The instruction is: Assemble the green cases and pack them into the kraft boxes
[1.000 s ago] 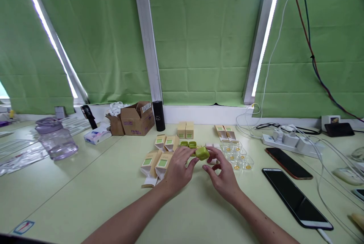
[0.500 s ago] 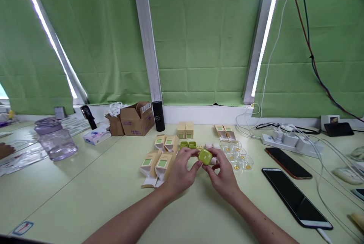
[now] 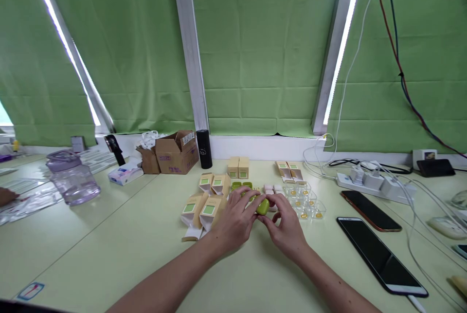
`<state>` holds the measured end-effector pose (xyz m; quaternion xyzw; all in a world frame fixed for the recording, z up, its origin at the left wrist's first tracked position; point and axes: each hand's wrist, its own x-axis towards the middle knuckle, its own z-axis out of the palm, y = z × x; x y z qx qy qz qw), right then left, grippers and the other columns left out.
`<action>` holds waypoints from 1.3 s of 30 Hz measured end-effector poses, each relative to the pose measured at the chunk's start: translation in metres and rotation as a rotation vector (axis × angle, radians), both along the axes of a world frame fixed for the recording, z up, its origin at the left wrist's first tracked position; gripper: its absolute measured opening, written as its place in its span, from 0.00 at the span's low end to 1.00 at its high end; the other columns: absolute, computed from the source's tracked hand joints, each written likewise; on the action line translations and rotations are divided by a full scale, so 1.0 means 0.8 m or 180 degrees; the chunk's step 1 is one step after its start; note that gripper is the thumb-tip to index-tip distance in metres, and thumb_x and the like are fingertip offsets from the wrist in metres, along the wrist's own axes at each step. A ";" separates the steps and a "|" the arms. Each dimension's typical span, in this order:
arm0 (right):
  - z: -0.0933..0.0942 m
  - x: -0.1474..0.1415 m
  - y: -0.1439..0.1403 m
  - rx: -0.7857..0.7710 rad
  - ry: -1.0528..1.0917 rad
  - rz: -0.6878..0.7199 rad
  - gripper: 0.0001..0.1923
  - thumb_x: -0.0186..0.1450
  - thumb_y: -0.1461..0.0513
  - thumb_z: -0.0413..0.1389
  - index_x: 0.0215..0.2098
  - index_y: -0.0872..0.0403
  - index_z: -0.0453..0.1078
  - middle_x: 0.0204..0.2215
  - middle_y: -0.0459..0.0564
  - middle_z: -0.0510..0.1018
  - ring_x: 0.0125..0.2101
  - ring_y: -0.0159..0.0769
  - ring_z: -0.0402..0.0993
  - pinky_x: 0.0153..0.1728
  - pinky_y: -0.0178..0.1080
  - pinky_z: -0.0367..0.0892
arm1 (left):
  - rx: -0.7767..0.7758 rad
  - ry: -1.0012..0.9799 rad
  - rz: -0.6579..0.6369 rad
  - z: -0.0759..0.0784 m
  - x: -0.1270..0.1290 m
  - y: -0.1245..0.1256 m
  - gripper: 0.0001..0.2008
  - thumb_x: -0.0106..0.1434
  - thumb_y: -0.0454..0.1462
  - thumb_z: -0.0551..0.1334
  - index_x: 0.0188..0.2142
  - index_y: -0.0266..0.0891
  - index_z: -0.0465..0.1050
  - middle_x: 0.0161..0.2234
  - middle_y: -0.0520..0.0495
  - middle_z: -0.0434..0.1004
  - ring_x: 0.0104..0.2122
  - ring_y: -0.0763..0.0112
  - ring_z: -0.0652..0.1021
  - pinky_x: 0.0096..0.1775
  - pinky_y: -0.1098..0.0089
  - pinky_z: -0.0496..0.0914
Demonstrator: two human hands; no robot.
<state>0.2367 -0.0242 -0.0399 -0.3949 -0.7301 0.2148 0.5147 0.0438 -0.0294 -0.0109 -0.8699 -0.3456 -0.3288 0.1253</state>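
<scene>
Between the fingertips of both hands is a small glossy green case (image 3: 263,207) with rounded corners. My left hand (image 3: 235,218) has its fingers laid over the case's left side and top, covering much of it. My right hand (image 3: 286,228) pinches the right side with thumb and fingers. Just behind lie more green cases (image 3: 242,185) and several small white-and-pink pieces (image 3: 273,189). Right of my right hand are several clear plastic cups (image 3: 304,201) with yellow bits inside. Open kraft paper boxes (image 3: 207,206) with green labels lie beside my left hand.
Two closed kraft boxes (image 3: 238,167) and two opened ones (image 3: 289,172) stand farther back. A black bottle (image 3: 204,149), a cardboard carton (image 3: 175,153) and a purple jug (image 3: 73,179) are leftward. Phones (image 3: 381,254), cables and a power strip (image 3: 375,187) lie at right.
My left fingers have come over the top of the green case, which has turned and is now more hidden. My right hand keeps its grip nearly in place.
</scene>
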 end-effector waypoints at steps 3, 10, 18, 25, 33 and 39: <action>-0.001 0.001 0.001 0.0063 -0.0038 0.0022 0.19 0.67 0.61 0.60 0.56 0.47 0.70 0.49 0.55 0.75 0.44 0.45 0.75 0.31 0.40 0.76 | 0.0070 0.0030 0.0061 -0.004 0.000 0.002 0.33 0.68 0.26 0.59 0.70 0.46 0.61 0.60 0.39 0.72 0.61 0.48 0.68 0.60 0.46 0.69; -0.008 0.000 0.002 0.0334 -0.0190 0.0042 0.20 0.69 0.62 0.59 0.59 0.46 0.69 0.50 0.55 0.75 0.47 0.47 0.74 0.33 0.42 0.78 | 0.0010 -0.0059 0.0071 -0.004 0.000 0.001 0.30 0.67 0.25 0.59 0.66 0.44 0.65 0.59 0.39 0.74 0.61 0.48 0.68 0.59 0.46 0.70; -0.009 0.006 0.006 0.0929 -0.0935 -0.0451 0.18 0.70 0.67 0.55 0.56 0.49 0.71 0.49 0.56 0.79 0.51 0.51 0.73 0.47 0.51 0.75 | -0.0593 -0.1270 0.0053 -0.002 -0.006 0.015 0.25 0.63 0.26 0.65 0.58 0.45 0.70 0.53 0.41 0.76 0.58 0.51 0.71 0.58 0.49 0.71; -0.011 0.001 0.005 0.0664 -0.2140 -0.0630 0.17 0.62 0.73 0.56 0.44 0.51 0.78 0.53 0.54 0.81 0.59 0.53 0.68 0.56 0.50 0.65 | -0.1547 -0.2534 0.0394 -0.001 -0.010 0.031 0.22 0.58 0.29 0.70 0.50 0.44 0.72 0.51 0.44 0.77 0.53 0.57 0.78 0.57 0.55 0.71; -0.006 -0.011 0.007 0.0406 -0.3010 -0.0619 0.22 0.59 0.70 0.57 0.51 0.57 0.78 0.63 0.60 0.74 0.63 0.57 0.62 0.60 0.51 0.56 | -0.1989 -0.2755 0.0139 0.001 -0.011 0.034 0.23 0.53 0.28 0.71 0.46 0.43 0.67 0.51 0.42 0.80 0.55 0.56 0.80 0.55 0.58 0.70; 0.006 -0.020 0.020 0.0524 -0.3395 -0.0623 0.15 0.67 0.69 0.53 0.49 0.59 0.78 0.58 0.63 0.77 0.60 0.56 0.65 0.58 0.51 0.55 | -0.2044 -0.2728 0.0156 0.001 -0.009 0.031 0.24 0.53 0.28 0.71 0.46 0.43 0.67 0.53 0.42 0.80 0.56 0.55 0.80 0.55 0.59 0.71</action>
